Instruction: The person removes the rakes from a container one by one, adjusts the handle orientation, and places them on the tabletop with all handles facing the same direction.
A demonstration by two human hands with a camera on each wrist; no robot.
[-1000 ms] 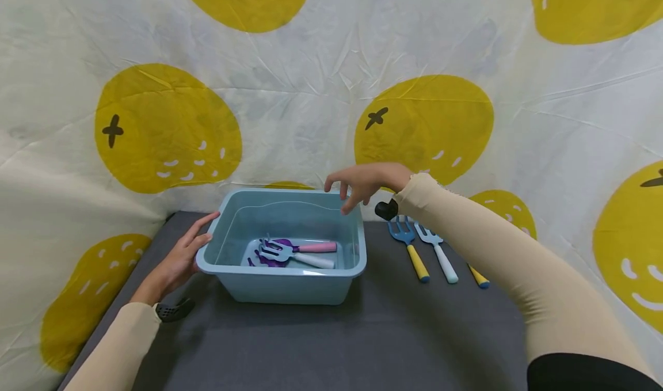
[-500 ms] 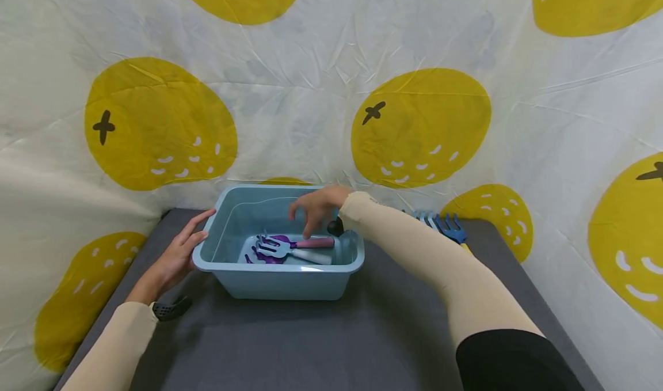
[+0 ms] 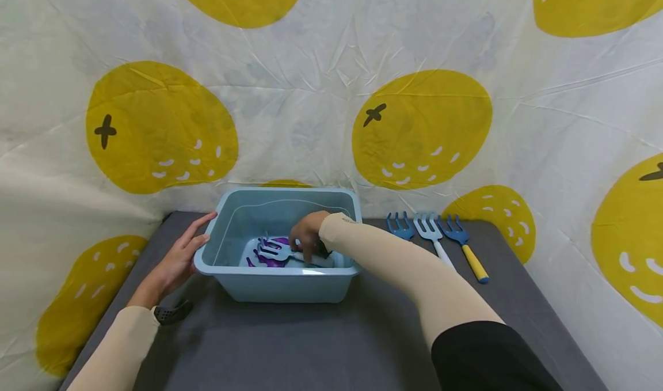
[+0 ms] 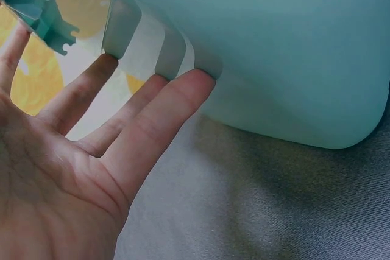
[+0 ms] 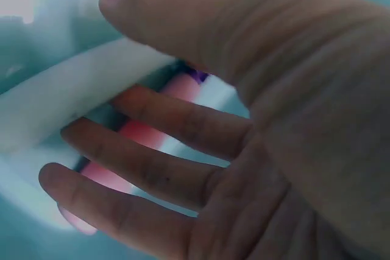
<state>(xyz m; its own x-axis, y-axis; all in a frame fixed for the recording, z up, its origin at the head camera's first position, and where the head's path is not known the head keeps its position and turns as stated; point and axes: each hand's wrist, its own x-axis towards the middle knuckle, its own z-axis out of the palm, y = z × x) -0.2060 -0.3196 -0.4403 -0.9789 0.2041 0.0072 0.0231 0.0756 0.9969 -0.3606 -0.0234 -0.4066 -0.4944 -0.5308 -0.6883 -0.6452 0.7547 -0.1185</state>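
My right hand [image 3: 308,234] reaches down inside a light blue plastic tub [image 3: 282,287]. A pale blue hand fork [image 3: 277,251] with a white handle [image 5: 67,92] lies in there over purple fork heads [image 3: 271,261]. Seen from the right wrist, my thumb is over the white handle and my outstretched fingers are at its other side, without closing round it. Behind those fingers lies a pink handle [image 5: 106,178], partly covered. My left hand [image 3: 178,258] has its straight fingertips against the tub's left outer side, as the left wrist view also shows on the tub wall [image 4: 292,59].
On the grey-covered table [image 3: 290,345], right of the tub, lie a blue hand fork [image 3: 400,228], a pale fork with white handle [image 3: 429,230] and a blue fork with yellow handle [image 3: 472,261]. A white cloth [image 3: 295,132] with yellow fruit prints hangs behind.
My right hand has moved left from above the tub's right rim and down to the forks inside. The forks on the table show more fully. My left hand stays put.
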